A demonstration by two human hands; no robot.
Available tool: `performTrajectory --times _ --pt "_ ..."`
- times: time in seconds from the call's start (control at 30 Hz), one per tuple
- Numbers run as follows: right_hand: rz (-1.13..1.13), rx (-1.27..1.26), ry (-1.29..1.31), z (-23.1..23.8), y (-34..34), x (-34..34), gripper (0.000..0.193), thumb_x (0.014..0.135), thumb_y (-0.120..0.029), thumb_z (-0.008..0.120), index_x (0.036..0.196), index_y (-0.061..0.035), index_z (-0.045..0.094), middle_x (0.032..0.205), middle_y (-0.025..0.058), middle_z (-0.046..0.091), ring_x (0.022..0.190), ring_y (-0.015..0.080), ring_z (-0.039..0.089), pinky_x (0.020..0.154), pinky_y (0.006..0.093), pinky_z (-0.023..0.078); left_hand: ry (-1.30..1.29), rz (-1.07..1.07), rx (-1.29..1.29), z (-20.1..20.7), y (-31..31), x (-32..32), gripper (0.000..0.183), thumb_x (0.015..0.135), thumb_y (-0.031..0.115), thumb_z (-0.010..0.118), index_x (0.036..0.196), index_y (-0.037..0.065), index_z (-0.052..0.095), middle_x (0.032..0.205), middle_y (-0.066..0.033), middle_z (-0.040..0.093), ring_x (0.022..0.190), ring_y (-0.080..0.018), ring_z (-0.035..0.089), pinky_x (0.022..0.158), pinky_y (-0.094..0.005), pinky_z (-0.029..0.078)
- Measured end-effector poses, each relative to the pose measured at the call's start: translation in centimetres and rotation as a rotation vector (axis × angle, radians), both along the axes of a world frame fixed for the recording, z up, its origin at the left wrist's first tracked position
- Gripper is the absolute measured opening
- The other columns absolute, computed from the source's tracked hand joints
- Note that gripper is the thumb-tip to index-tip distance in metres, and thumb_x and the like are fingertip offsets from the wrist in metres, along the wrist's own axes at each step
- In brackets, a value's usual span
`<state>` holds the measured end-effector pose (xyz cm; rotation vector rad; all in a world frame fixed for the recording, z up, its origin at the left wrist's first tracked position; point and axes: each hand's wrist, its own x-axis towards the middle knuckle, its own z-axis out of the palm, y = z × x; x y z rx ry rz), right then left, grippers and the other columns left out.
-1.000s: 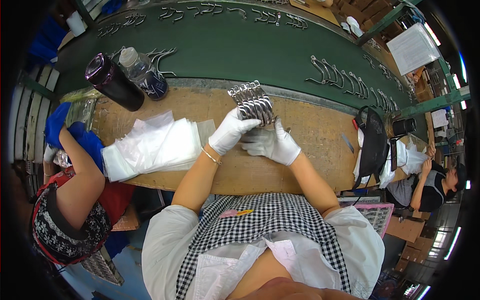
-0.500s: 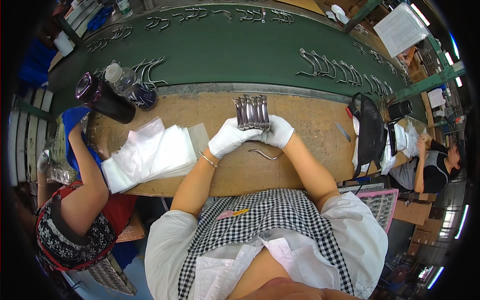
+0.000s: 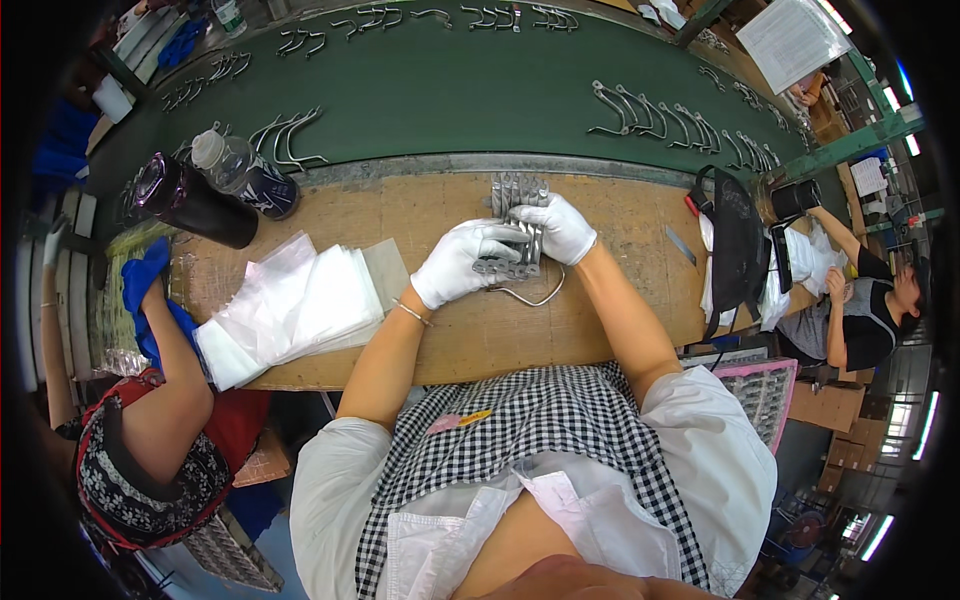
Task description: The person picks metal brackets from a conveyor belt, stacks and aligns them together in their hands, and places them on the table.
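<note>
Above the table's middle I have a tight row of shiny curved metal parts (image 3: 517,187), like small bent levers, set side by side. My left hand (image 3: 465,262), in a white glove, lies against the row's lower left part with its fingers laid across it. From the right, my gloved right hand (image 3: 560,231) grips the row, fingers around its upper part. The gloves cover some of the middle of the row. One loose bent metal part (image 3: 540,299) rests on the table (image 3: 470,350) just below my hands.
A stack of clear plastic bags (image 3: 300,310) lies to the left, below a dark flask (image 3: 195,200) and a plastic bottle (image 3: 245,170). More metal parts lie on the green belt (image 3: 460,100). A black bag (image 3: 735,250) sits at right. Co-workers are on both sides.
The row has turned in my hands, so its other face shows. My left fingers have moved onto its front, and my right hand has moved higher on its side.
</note>
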<state>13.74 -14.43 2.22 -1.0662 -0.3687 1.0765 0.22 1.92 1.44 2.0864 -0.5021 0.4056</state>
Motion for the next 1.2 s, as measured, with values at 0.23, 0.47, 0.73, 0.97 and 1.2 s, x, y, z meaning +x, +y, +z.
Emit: performTrajectory --times 0.23,0.47,0.73,0.97,1.2 --pt "-0.039 -0.096 -0.136 1.1 -0.7 0.5 0.025 0.085 0.000 0.058 0.109 0.0058 0.064 0.099 0.0109 0.069 0.085 0.0162 0.067 0.077 0.0291 0.055 -0.036 0.070 0.003 0.0 -0.1 0.2 0.047 0.058 0.014 0.081 0.102 0.012 0.066 0.116 -0.0032 0.063 0.107 -0.0249 0.059 0.093 -0.0386 0.044" --pt "-0.043 -0.245 -0.295 2.0 -0.3 -0.4 0.028 0.082 -0.002 0.066 0.109 0.0029 0.066 0.101 0.0077 0.069 0.089 0.0130 0.065 0.082 0.0267 0.052 -0.035 0.048 -0.044 -0.8 0.2 0.3 0.044 0.060 0.014 0.081 0.102 0.011 0.065 0.113 -0.0033 0.063 0.102 -0.0253 0.060 0.089 -0.0370 0.047" --pt "-0.123 -0.381 -0.582 5.4 2.4 4.0 0.026 0.077 0.000 0.067 0.103 0.0026 0.069 0.098 0.0056 0.070 0.089 0.0133 0.066 0.081 0.0281 0.051 0.217 0.467 -0.314 -0.9 0.1 0.2 0.055 0.084 0.025 0.070 0.132 0.005 0.050 0.121 -0.0118 0.061 0.092 -0.0240 0.065 0.082 -0.0351 0.052" --pt "-0.277 -0.281 -1.017 5.5 10.8 15.0 0.036 0.076 -0.016 0.069 0.108 0.0002 0.067 0.095 0.0140 0.072 0.078 0.0229 0.070 0.075 0.0329 0.054 0.389 0.563 -0.335 0.6 -0.3 1.2 0.045 0.088 0.026 0.064 0.127 0.007 0.056 0.106 -0.0111 0.069 0.084 -0.0236 0.066 0.080 -0.0334 0.051" --pt "-0.009 -0.660 -1.531 7.0 19.8 12.5 0.032 0.076 -0.030 0.066 0.096 -0.0060 0.070 0.090 0.0206 0.068 0.087 0.0377 0.065 0.081 0.0413 0.051 0.400 0.585 -0.255 0.2 0.2 0.0 0.039 0.088 0.023 0.065 0.124 0.009 0.059 0.101 -0.0110 0.070 0.089 -0.0233 0.067 0.084 -0.0328 0.052"
